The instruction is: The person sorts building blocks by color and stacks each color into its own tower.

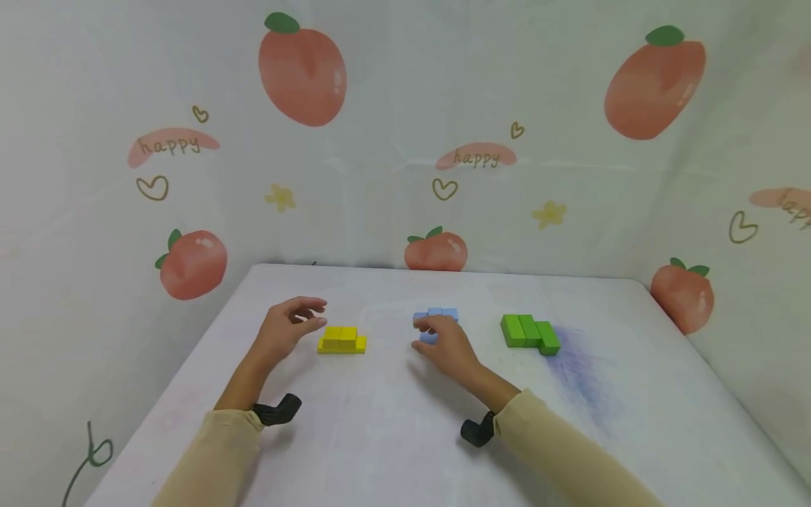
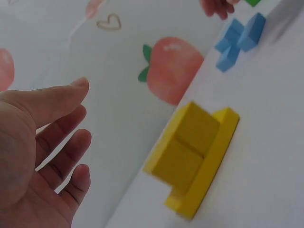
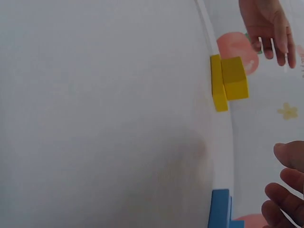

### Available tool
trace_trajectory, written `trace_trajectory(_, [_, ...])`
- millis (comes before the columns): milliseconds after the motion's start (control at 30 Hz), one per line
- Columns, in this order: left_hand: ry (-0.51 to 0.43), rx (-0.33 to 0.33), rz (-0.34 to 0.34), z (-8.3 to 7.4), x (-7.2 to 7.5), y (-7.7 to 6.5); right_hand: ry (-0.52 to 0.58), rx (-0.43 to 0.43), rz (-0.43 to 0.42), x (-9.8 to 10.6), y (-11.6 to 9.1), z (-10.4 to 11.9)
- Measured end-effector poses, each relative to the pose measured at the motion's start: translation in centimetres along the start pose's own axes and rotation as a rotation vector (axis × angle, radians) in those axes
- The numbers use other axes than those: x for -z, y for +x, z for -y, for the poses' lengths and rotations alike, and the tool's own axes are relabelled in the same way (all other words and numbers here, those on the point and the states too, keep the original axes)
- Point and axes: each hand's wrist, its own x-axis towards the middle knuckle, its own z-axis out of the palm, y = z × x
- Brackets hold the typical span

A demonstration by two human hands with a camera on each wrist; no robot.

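Your two hands rest over a white table that stands against a backdrop printed with peaches, hearts and the word "happy". Your left hand hovers just left of the yellow block piece, close to it but not touching; its fingers are relaxed and slightly spread, holding nothing. The left wrist view shows the same: fingers loosely extended, with the yellow piece lying apart from them on the table. That yellow piece is a flat base with two cubes raised on top.

Your right hand lies at the blue block piece in the middle of the table. Its fingers curve down around the near side of the piece, with blue showing both above and below the fingertips. You cannot tell for certain from these views whether the fingers actually pinch it or only touch it. In the right wrist view only an edge of the blue piece and a few curled fingertips appear.

A green block piece sits to the right of your right hand, well apart from it, next to a faint bluish smudge on the tabletop
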Motion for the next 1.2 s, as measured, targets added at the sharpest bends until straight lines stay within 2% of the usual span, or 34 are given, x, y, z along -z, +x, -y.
trace_trajectory(133, [0.015,-0.057,0.037,-1.5,-1.1,0.2,-0.022,-0.029,0.002,0.6,-0.4,-0.6])
trace_trajectory(333, [0.005,-0.108,0.099,-2.5,-3.1,0.9,-0.06,-0.048,0.003,1.3,-0.8,-1.4])
trace_trajectory(467, [-0.039,-0.129,0.141,-3.1,-4.7,1.2,-0.073,-0.065,0.005,1.5,-0.9,-1.9])
trace_trajectory(800, [-0.105,-0.129,0.208,-3.9,-8.5,1.6,-0.102,-0.135,0.01,2.0,-0.7,-2.9])
trace_trajectory(900, [-0.105,-0.111,0.226,-3.8,-9.5,1.7,-0.092,-0.165,0.012,2.2,-0.7,-3.2])
trace_trajectory(1200, [-0.055,0.01,0.251,-3.5,-12.3,2.3,-0.082,-0.225,0.033,2.2,-0.6,-4.1])
